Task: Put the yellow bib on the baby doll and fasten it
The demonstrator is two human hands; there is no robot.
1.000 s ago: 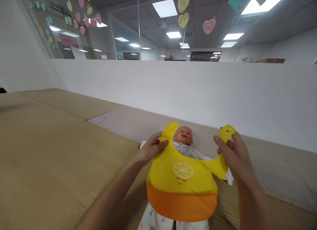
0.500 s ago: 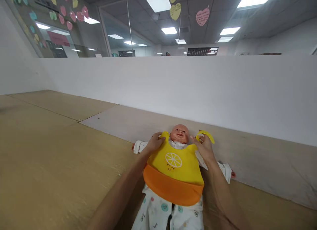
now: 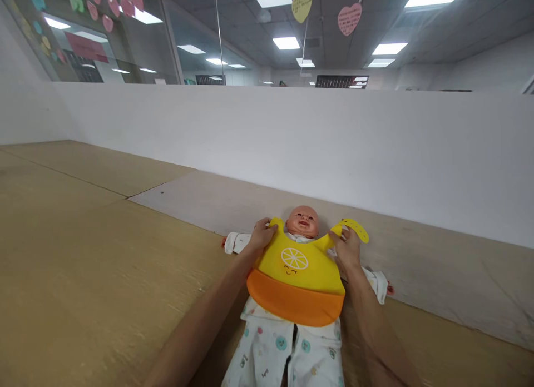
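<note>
A baby doll (image 3: 303, 220) in white printed pyjamas lies on its back on the tan surface, head toward the white wall. A yellow bib (image 3: 295, 267) with an orange pocket and a lemon print rests on its chest. My left hand (image 3: 262, 235) is closed on the bib's left neck strap beside the doll's shoulder. My right hand (image 3: 347, 248) is closed on the right strap, whose yellow end with holes sticks out to the right past my fingers.
A low white partition wall (image 3: 375, 148) runs right behind the doll. The tan padded surface (image 3: 83, 248) stretches left, with a paler grey panel (image 3: 200, 201) near the wall. Glass panes with paper hearts rise above the wall.
The bib came down from being held up in front of the doll to lying on its chest. Both hands moved inward to the doll's shoulders, holding the straps.
</note>
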